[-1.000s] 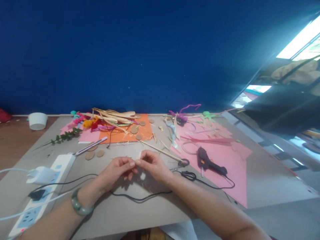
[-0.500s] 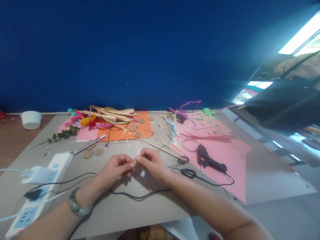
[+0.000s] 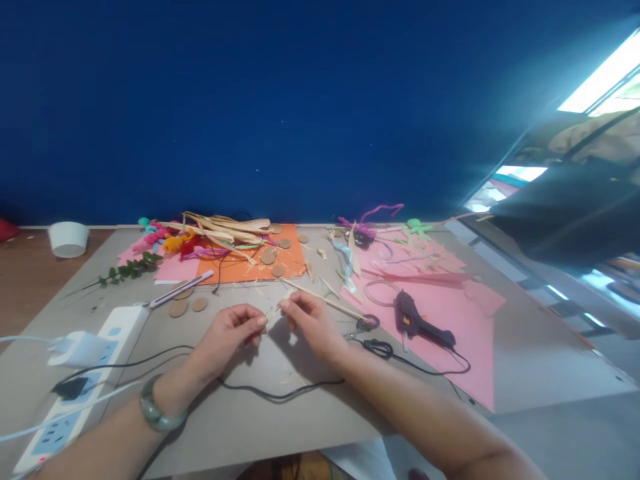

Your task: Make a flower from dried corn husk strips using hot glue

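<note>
My left hand (image 3: 239, 331) pinches a small pale sliver (image 3: 269, 313) between thumb and forefinger, above the middle of the grey table. Facing it, my right hand (image 3: 307, 320) is closed in a pinch too; a tiny whitish bit shows at its fingertips, too small to name. A narrow gap lies between the two hands. Scissors (image 3: 369, 323) with dark handles rest just right of my right hand, partly hidden by it. Beyond the hands lies a thin pale stick (image 3: 327, 301). Small pale scraps are scattered on the table below them.
A black glue gun (image 3: 423, 323) lies on pink paper (image 3: 470, 360) at the right, its cord crossing the table. At left are a white power strip (image 3: 113, 360), a utility knife (image 3: 181, 288) and wooden discs (image 3: 179, 308). Dried husk strips (image 3: 225, 227) lie on orange paper (image 3: 293, 257) behind.
My hands have drawn slightly apart, opening a gap between fingertips that were together. The pale sliver now shows at my left fingertips.
</note>
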The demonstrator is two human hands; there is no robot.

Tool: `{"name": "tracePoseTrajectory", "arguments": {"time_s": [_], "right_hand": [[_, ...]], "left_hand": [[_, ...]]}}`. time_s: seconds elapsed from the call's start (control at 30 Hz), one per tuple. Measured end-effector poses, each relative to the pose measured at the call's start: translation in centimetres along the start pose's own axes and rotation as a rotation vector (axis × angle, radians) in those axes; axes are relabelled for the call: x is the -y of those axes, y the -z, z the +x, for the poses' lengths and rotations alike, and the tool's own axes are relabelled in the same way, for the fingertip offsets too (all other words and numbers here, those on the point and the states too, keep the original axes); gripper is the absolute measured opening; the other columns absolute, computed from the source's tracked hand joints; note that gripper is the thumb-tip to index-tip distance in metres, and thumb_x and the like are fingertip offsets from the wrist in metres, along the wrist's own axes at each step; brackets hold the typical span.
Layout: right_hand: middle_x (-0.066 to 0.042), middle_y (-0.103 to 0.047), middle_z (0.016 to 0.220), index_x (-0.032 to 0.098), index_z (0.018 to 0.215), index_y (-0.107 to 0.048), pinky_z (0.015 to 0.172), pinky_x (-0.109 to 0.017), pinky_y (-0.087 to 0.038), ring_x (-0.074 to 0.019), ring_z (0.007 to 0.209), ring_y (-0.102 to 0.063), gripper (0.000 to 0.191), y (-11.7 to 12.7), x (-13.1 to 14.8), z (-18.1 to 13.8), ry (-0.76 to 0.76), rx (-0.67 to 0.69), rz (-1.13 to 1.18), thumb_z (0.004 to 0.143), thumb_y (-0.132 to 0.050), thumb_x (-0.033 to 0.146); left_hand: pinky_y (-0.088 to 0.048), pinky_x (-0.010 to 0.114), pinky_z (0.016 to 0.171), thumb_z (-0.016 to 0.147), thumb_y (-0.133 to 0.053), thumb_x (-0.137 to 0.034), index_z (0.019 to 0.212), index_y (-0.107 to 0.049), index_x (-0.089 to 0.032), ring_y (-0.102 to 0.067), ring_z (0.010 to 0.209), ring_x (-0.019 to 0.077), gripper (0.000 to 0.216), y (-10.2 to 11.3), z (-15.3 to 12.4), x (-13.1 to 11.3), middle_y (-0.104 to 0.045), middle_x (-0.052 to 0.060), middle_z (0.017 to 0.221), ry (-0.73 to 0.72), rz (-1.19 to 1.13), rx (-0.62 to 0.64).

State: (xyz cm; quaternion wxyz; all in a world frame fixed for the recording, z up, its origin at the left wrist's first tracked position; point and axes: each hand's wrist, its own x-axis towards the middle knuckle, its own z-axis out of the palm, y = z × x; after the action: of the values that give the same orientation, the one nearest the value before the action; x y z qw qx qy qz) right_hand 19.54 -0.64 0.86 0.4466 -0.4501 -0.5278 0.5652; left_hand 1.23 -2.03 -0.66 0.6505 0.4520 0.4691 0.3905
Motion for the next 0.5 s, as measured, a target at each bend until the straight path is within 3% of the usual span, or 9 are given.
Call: {"name": "tracePoseTrajectory", "arguments": {"time_s": [0.27,0.5], "right_hand": [[0.005,-0.048,0.050,0.017,0.068,-0.061,0.052,-0.024,-0.034,-0.0085,0.047,-0.042,0.029,-0.08,-0.28,-0.23,-0.022,0.108,-0.028,0.081,-0.063,0.042],[0.005,-0.047,0.050,0.017,0.067,-0.061,0.051,-0.024,-0.032,-0.0085,0.047,-0.040,0.029,-0.09,-0.39,-0.28,-0.025,0.120,-0.010,0.081,-0.064,0.043]], "left_hand": [[-0.032,0.018,0.046,0.075,-0.070,-0.036,0.074,-0.062,-0.014,-0.045,0.046,0.0072,0.024,-0.08,-0.13,0.20,-0.057,-0.003,0.050,-0.011,0.062,-0.028],[-0.034,0.019,0.048,0.074,-0.070,-0.035,0.074,-0.062,-0.014,-0.045,0.047,0.0075,0.022,-0.16,-0.13,0.19,-0.057,-0.003,0.051,-0.014,0.075,-0.022]]}}
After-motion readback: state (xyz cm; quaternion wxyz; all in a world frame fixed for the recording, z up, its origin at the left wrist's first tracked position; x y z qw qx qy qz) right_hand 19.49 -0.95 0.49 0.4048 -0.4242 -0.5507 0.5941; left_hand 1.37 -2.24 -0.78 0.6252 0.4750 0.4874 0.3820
